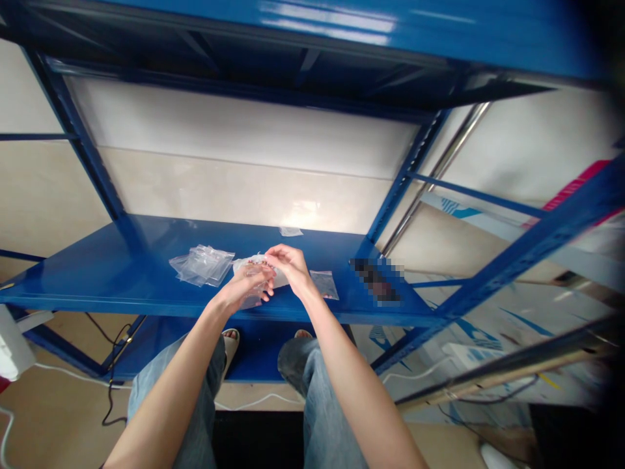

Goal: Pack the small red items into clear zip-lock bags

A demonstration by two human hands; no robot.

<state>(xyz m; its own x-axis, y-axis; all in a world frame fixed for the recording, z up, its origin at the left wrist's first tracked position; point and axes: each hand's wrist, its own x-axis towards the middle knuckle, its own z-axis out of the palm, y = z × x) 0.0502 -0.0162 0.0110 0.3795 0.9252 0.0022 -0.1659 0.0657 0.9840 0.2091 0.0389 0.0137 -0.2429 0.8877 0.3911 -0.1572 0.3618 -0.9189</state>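
Observation:
Over the blue shelf (pixel 146 260), my left hand (pixel 247 281) is curled, palm side partly up, with a clear plastic bag (pixel 251 301) held in its fingers. My right hand (pixel 289 262) meets it from the right, fingertips pinched together near a row of small dark dots that may be beads. What the pinch holds is too small to name. A whitish crumpled bag (pixel 240 264) lies behind and under both hands, partly hidden by them. Left of them is a loose pile of clear zip bags (pixel 202 266). A filled small zip bag (pixel 324 284) lies beside my right wrist.
A small white packet (pixel 291 231) lies at the shelf's back edge. Toward the right end sits a dark blurred-out object (pixel 375 281). Blue uprights (pixel 398 176) and an upper shelf (pixel 312 39) frame the space. Cables (pixel 114 365) run along the floor.

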